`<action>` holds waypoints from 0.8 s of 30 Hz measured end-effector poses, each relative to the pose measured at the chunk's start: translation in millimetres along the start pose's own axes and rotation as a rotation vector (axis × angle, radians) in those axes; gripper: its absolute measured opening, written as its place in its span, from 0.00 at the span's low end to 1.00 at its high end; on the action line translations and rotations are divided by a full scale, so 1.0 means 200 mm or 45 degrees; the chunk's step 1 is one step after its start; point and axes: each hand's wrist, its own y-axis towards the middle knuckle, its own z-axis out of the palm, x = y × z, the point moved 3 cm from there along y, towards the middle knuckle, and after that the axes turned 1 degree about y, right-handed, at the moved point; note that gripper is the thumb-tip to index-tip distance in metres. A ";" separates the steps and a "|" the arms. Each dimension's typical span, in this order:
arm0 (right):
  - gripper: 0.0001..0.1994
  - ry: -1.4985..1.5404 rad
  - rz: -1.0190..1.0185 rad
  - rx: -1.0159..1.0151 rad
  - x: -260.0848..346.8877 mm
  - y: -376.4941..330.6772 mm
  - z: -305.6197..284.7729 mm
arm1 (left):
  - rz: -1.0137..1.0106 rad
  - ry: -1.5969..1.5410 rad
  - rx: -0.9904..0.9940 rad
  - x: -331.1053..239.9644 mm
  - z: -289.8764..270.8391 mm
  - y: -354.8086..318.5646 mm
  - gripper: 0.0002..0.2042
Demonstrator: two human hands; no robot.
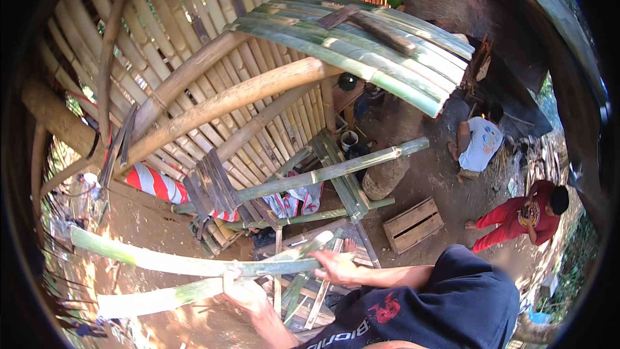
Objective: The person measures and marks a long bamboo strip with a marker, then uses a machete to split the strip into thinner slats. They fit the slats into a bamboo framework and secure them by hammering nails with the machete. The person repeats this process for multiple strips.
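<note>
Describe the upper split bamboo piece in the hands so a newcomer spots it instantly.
Start at the bamboo slat wall, then drop to the dirt floor below. The upper split bamboo piece runs sideways there, right hand on its end; the lower piece, in the left hand, is shorter.

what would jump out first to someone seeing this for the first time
Low in the picture, the left hand and right hand grip long pale green split bamboo strips that run off to the left. Above them, a rack of green bamboo slats curves across the top centre. At the right, a person in red sits on the dirt ground.
</note>
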 end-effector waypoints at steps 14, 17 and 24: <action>0.21 -0.956 -0.051 -1.064 0.59 -0.28 -2.52 | -0.237 -0.418 0.556 -0.07 0.34 0.01 0.21; 0.22 -1.134 0.246 -0.947 0.36 0.02 -2.87 | -0.280 -0.486 0.655 -0.09 0.38 0.03 0.23; 0.21 -1.134 -0.051 -1.035 0.17 0.37 -3.09 | -0.274 -0.618 0.830 -0.21 0.34 0.12 0.24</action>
